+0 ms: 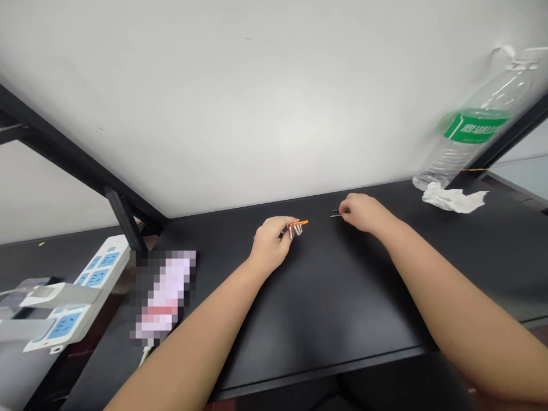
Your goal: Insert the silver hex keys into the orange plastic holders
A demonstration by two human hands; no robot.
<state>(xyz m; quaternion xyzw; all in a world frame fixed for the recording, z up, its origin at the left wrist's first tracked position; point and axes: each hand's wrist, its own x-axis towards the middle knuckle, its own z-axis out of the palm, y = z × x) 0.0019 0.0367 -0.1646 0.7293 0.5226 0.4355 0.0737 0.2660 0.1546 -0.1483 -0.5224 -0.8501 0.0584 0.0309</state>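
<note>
2 hands work: left hand pinches an orange holder of metal pins, right hand pinches thin pins.

Two hands are showing: one left hand and one right hand. One orange holder of metal pins, one plastic bottle, one crumpled tissue and one power strip are lying around one black table.

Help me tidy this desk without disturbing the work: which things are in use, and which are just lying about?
In use:
left hand pinching the orange holder with metal pins
right hand on the thin dark pins

Lying about:
plastic bottle
crumpled tissue
power strips
</note>
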